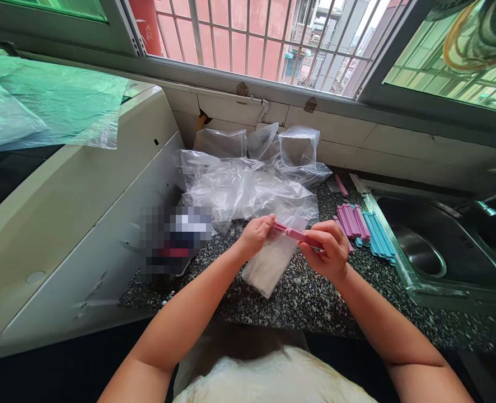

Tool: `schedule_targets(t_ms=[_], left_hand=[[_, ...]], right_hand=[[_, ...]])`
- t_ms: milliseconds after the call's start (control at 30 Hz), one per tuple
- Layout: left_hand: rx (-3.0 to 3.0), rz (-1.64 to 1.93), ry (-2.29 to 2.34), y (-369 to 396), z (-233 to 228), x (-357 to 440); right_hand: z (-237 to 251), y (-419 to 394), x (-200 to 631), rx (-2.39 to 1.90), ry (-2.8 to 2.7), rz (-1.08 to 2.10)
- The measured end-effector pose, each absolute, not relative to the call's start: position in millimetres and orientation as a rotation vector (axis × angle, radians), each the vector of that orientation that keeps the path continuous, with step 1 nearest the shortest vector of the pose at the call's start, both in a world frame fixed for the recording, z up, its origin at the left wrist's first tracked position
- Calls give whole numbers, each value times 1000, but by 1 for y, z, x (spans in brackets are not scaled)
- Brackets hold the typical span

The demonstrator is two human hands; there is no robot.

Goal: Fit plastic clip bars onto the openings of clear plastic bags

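Above the counter, a slim pink plastic stick point(295, 233) is held level between my two hands. My left hand point(256, 233) pinches its left end, where a narrower slotted part shows. Around the other end, the fingers of my right hand point(327, 249) are closed. What exactly the stick is, I cannot tell. Below it lies a small stack of clear plastic bags point(268, 267) on the speckled counter point(248, 307). To the right of my right hand are several pink sticks point(352, 221) in a pile, with several blue sticks point(378, 237) beside them.
Crumpled clear plastic bags point(248, 184) cover the back of the counter. A metal sink point(424, 252) is at the right, and a pale appliance side point(105, 224) stands at the left. One pink stick point(341, 186) lies apart near the wall. A blurred-out object point(178, 238) sits left.
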State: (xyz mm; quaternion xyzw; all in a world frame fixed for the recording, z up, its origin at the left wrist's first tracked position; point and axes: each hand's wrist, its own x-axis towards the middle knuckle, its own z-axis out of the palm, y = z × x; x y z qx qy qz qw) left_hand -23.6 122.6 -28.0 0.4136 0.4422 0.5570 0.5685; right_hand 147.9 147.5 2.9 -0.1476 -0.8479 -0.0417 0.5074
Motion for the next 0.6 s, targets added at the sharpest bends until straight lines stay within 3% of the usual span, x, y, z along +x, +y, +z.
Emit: schedule_targets(t_ms=[600], left_hand=[[895, 1358, 1048, 123, -25, -25]], right_hand=[[3, 151, 152, -363, -1994, -75]])
